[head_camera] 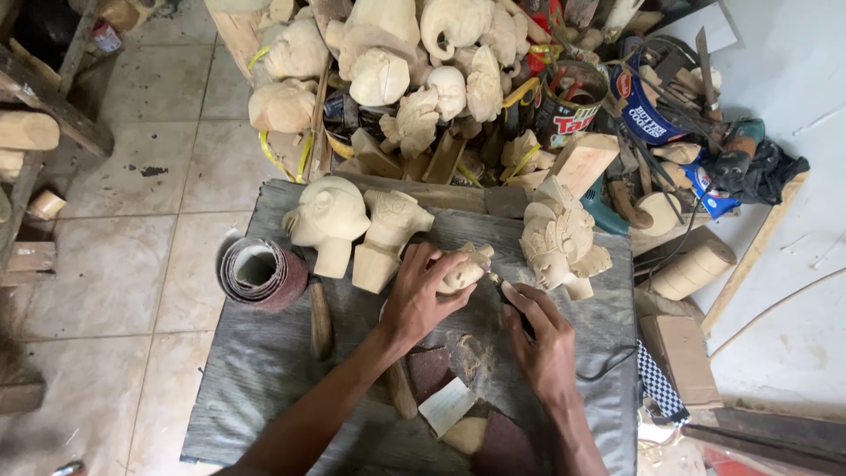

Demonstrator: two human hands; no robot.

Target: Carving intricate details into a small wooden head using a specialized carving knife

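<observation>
My left hand (421,295) grips a small pale wood carving (467,267) and holds it on the grey work board (264,370). Beside it, my right hand (542,339) is closed on a dark corded rotary tool (509,298) whose tip meets the carving's right side. A little sawdust lies under the hands. Three larger carved wooden heads stand at the far edge of the board: a round one (328,220), a narrower one (388,234) and an ornate one (560,242).
A roll of sandpaper (262,273) and a wooden-handled tool (320,317) lie at the left of the board. Sandpaper scraps (441,388) lie near my wrists. Behind the board are a heap of rough carvings (397,70), tins (568,106), tools and wood offcuts. Tiled floor (115,264) lies left.
</observation>
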